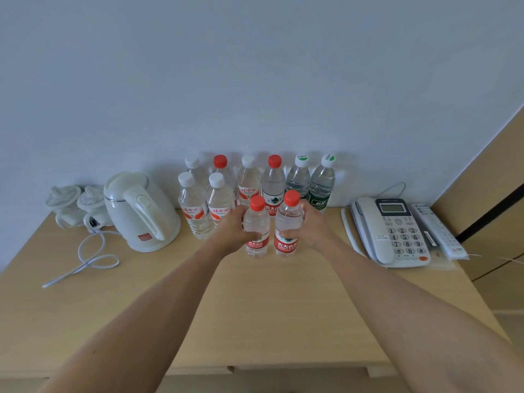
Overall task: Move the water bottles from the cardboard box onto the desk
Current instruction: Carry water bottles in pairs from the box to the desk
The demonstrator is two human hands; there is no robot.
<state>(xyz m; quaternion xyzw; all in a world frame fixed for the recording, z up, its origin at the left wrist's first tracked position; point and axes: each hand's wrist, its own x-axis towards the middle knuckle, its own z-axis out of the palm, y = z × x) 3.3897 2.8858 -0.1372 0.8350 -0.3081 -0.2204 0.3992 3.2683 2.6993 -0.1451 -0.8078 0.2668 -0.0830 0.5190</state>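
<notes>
Two red-capped bottles [256, 226] [287, 224] are held upright, one in each closed grip, left hand [232, 226] and right hand [310, 225], apparently to be stood on the desk [255, 307] before the row already placed.

Soft, even, dimmish light, faint shadows on the wall [255, 80], wide-angle bending at edges.

The worktop [283, 307] is pale yellowish wood with faint grain. The wall [255, 66] is plain pale blue-grey. The two front bottles [257, 226] [287, 222] are clear with red caps and red labels carrying white characters. Behind them, bottles have white caps [216, 179] with red-orange labels, red caps [274, 161], or white caps marked green [301, 160] with dark green labels. The kettle [140, 211] is cream with a small red mark low down. The telephone [392, 231] is white with a dark grey panel and one orange button.
</notes>
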